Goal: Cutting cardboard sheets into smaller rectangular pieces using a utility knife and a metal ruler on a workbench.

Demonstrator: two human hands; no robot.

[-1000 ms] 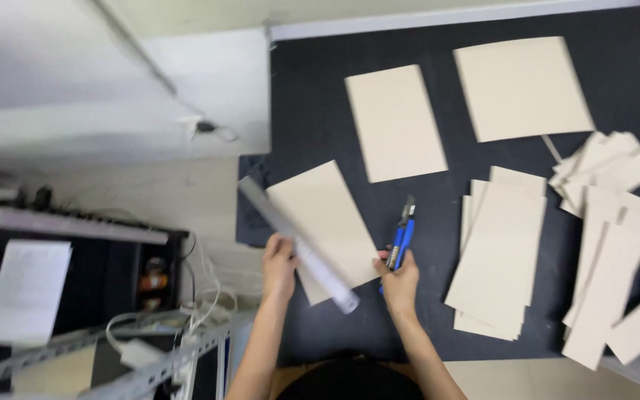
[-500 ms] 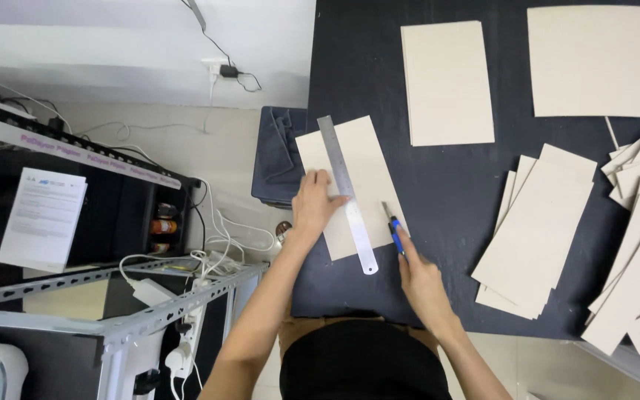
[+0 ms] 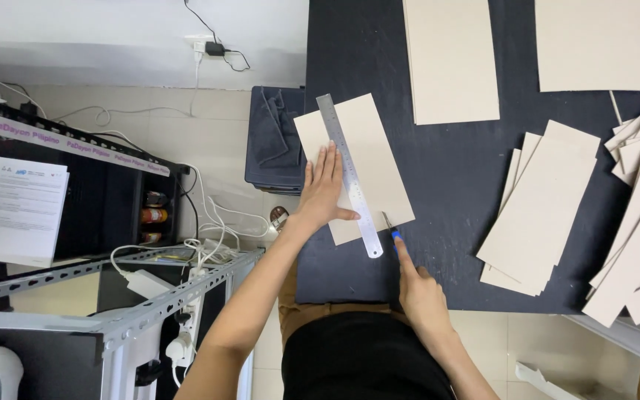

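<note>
Centre frame, a beige cardboard sheet lies on my dark cutting mat, a steel ruler laid diagonally across it. My left hand presses flat, fingers spread, on sheet and ruler. My right hand is clenched around a blue utility knife, blade at the ruler's lower end. Cut cardboard stacks fan right; two larger boards lie above.

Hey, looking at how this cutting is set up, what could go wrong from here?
The left hand presses the metal ruler with its thumb right at the cutting edge, so the blue knife in the right hand might nick it. The ruler could also slip on the cardboard sheet, skewing the cut.
</note>
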